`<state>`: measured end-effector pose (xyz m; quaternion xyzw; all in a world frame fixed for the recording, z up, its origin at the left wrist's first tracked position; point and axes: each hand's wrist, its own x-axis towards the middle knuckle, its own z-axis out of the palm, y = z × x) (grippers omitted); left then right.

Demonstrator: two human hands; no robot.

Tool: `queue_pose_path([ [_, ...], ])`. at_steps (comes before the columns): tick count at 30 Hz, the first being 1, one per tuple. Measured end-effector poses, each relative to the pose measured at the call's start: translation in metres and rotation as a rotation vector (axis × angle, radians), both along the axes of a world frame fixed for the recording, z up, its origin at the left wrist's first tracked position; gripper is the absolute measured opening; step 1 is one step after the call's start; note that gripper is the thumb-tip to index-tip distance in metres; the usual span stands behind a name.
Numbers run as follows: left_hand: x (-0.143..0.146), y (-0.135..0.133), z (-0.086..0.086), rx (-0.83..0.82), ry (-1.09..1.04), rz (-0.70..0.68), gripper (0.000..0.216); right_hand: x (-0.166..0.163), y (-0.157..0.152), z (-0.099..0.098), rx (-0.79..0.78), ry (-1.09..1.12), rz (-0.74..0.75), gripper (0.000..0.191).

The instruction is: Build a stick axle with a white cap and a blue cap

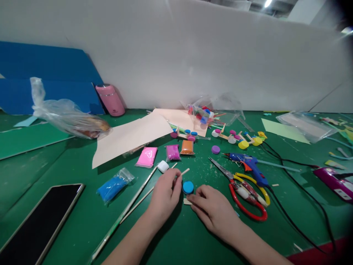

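The left hand (166, 188) pinches a short wooden stick (186, 171) between thumb and fingers — one end juts out rightward. Just beside that pinch, between the hands, sits a blue cap (188, 187). The right hand (211, 206) curls its fingers at some small sticks (187, 202) — whether it grips any, I cannot tell.

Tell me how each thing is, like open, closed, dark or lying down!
Left hand, closed on a wooden stick
Right hand, bent beside the short sticks, grip unclear
Phone, lying flat, screen dark
Pink flask, standing, looks closed
Glue gun, lying down, glue stick in its back
Clear bag, bunched at its neck
Scissors, lying down
Blue packet, lying down, seal unclear
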<state>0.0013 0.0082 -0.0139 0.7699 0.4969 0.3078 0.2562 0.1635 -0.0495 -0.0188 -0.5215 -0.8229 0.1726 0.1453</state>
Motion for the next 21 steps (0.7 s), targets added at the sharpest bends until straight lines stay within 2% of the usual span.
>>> queue_pose_path([
  [4,0.001,-0.003,-0.005,-0.016,0.022,-0.072,0.016,-0.001,0.008,0.002,0.005,-0.051,0.010,0.023],
  [10,0.001,0.002,-0.007,-0.018,0.018,-0.088,0.017,0.000,0.022,0.002,0.043,-0.070,0.007,0.023],
  [16,-0.004,0.005,-0.010,-0.004,-0.014,-0.009,0.014,0.000,0.027,-0.002,0.032,0.011,-0.012,0.022],
  [21,-0.010,0.005,-0.005,0.051,-0.048,0.097,0.008,0.006,0.025,0.000,-0.024,0.117,0.024,0.023],
])
